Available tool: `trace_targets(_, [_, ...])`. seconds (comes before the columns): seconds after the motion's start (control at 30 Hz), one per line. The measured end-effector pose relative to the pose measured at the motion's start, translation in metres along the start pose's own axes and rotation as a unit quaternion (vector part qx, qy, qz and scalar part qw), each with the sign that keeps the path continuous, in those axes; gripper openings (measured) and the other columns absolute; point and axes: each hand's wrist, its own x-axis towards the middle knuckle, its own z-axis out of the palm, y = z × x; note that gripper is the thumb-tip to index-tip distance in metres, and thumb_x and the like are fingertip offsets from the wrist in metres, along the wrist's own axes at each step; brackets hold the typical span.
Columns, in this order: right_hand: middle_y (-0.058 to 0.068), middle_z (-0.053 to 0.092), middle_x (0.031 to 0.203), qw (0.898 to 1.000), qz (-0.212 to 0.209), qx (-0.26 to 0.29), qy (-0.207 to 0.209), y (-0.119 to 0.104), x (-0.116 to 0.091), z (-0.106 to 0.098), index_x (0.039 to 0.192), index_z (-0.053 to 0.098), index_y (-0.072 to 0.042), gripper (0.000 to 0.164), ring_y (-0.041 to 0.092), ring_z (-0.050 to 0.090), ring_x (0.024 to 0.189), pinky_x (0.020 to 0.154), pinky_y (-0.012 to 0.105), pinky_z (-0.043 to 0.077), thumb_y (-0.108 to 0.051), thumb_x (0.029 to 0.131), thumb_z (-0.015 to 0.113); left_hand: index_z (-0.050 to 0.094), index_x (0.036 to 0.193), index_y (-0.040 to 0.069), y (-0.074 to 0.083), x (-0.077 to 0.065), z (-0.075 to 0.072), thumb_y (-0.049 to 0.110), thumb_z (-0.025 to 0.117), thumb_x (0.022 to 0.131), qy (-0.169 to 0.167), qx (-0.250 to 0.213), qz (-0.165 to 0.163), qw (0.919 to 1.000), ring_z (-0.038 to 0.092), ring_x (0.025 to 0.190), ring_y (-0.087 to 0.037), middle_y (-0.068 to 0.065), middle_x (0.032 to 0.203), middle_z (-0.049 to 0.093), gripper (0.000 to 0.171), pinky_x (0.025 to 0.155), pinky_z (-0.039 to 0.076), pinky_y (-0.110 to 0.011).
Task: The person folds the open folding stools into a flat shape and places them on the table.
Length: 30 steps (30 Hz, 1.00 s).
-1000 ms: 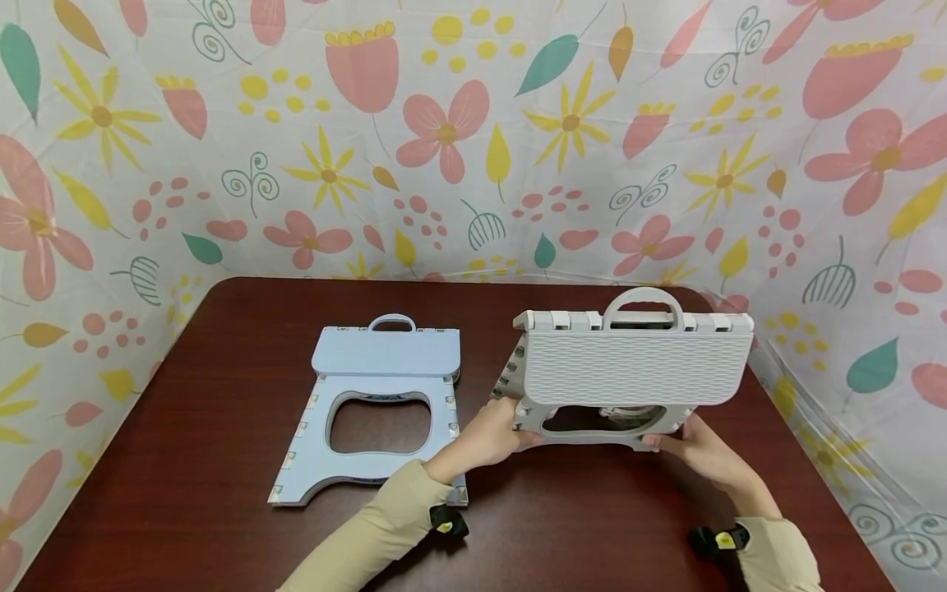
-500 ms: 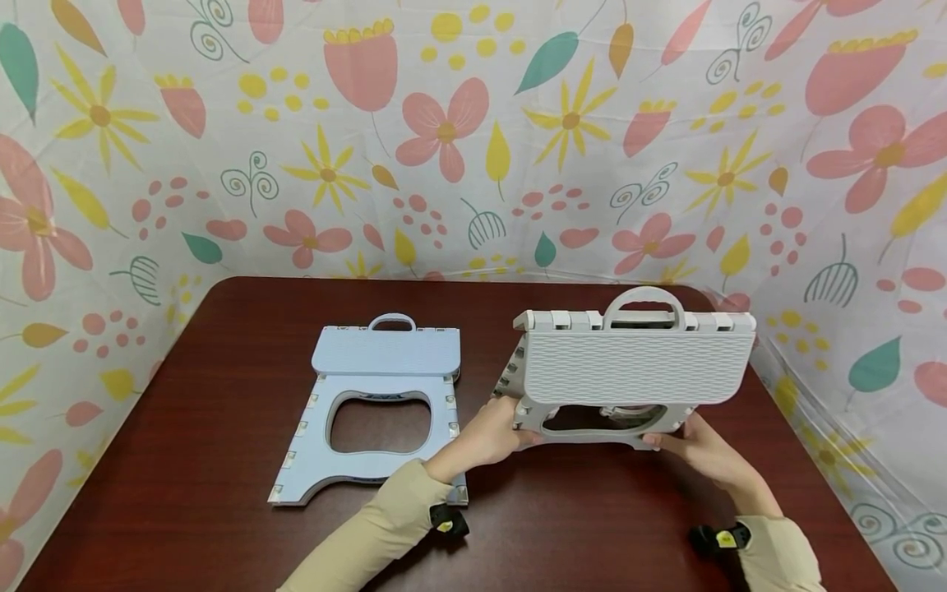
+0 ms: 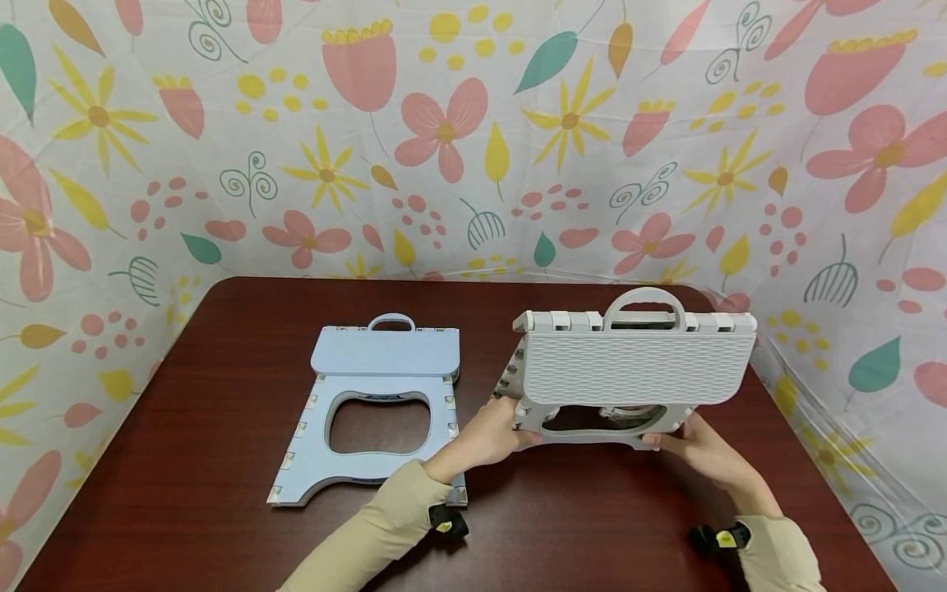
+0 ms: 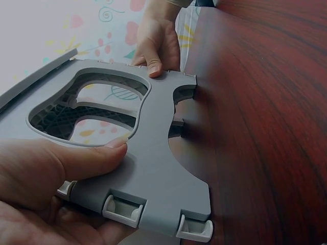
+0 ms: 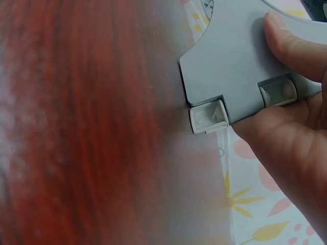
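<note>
A grey-white folding step stool (image 3: 636, 366) stands partly unfolded at the right of the table, its arched carry handle on top. My left hand (image 3: 488, 432) grips the left edge of its near leg panel; in the left wrist view the thumb (image 4: 97, 158) lies on the panel beside the oval opening, fingers behind. My right hand (image 3: 706, 452) grips the panel's right edge, and the right wrist view shows that thumb (image 5: 294, 48) on the panel's face. Left of it a light blue folding stool (image 3: 388, 353) lies folded flat, partly behind my left forearm.
The dark red-brown table (image 3: 200, 427) has rounded far corners. A flower-printed curtain (image 3: 444, 214) hangs behind it and along both sides. Black straps (image 3: 447, 520) with small devices sit on both wrists over beige sleeves (image 3: 370, 534).
</note>
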Motion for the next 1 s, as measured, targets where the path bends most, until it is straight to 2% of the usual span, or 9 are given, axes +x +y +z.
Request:
trace_targets(0.23, [-0.029,0.049,0.123,1.0,0.0,0.005,-0.003,0.0006,0.0004,-0.0005,0.147,0.029,-0.007,0.064,-0.011,0.05,0.106,0.08,0.013,0.04,-0.008,0.093,0.063,0.064,0.12,0.013,-0.0012,0.0014,0.0004,0.016,0.075,0.085,0.001,-0.007,0.007,0.9999,0.066,0.101,-0.017,-0.004,0.113,0.07,0.037,0.082,0.049,-0.027])
trace_targets(0.37, [-0.03,0.046,0.127,1.0,-0.003,0.006,-0.007,0.0005,0.0005,-0.0011,0.15,0.024,-0.01,0.07,-0.013,0.047,0.109,0.08,0.012,0.04,-0.008,0.093,0.063,0.064,0.121,0.014,-0.0012,0.0017,0.0,0.015,0.074,0.085,-0.001,-0.012,0.008,0.9999,0.066,0.103,-0.017,-0.004,0.115,0.07,0.038,0.083,0.049,-0.027])
trace_targets(0.8, [-0.029,0.048,0.123,1.0,0.004,0.0,-0.007,0.0,0.0004,-0.0008,0.149,0.024,-0.007,0.068,-0.01,0.049,0.105,0.078,0.015,0.041,-0.009,0.093,0.063,0.065,0.12,0.011,-0.0001,0.0017,-0.0004,0.015,0.074,0.085,-0.009,-0.024,-0.011,0.9996,0.067,0.094,-0.015,-0.006,0.109,0.071,0.036,0.075,0.048,-0.024])
trace_targets(1.0, [-0.031,0.046,0.124,1.0,0.004,-0.001,-0.004,0.0002,0.001,-0.0009,0.15,0.023,-0.008,0.07,-0.011,0.048,0.106,0.079,0.014,0.041,-0.009,0.093,0.064,0.064,0.12,0.011,0.0003,0.0015,-0.0008,0.016,0.074,0.085,-0.009,-0.023,-0.011,0.9996,0.067,0.096,-0.017,-0.007,0.11,0.071,0.037,0.076,0.049,-0.024])
